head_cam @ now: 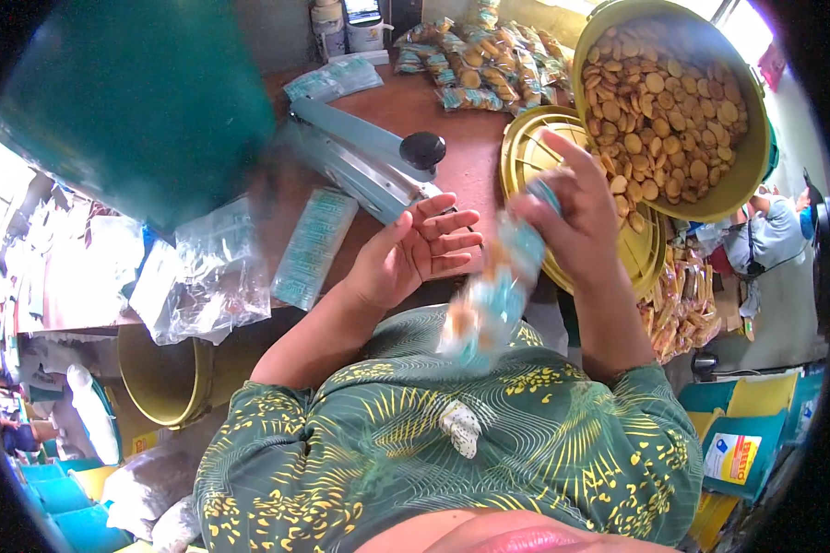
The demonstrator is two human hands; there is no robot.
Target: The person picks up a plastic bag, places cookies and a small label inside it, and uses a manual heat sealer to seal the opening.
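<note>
My right hand point(568, 220) pinches the top of a clear printed plastic bag point(492, 294) with round biscuits inside. The bag hangs slanting down toward my chest and is blurred. Beside it, my left hand point(418, 250) is held palm up with its fingers apart and nothing in it. Just beyond that hand lies a blue-grey hand impulse sealer point(360, 159) with a black round knob point(422, 151) on its raised arm. A stack of flat printed bags point(315, 247) rests on the table left of the sealer.
A yellow tub of biscuits point(667, 128) leans at the right over a yellow lid point(546, 128). Filled bags point(487, 66) pile at the back. More flat bags point(333, 78) lie behind the sealer. A large green container point(131, 104) stands left, near clear plastic bags point(214, 276).
</note>
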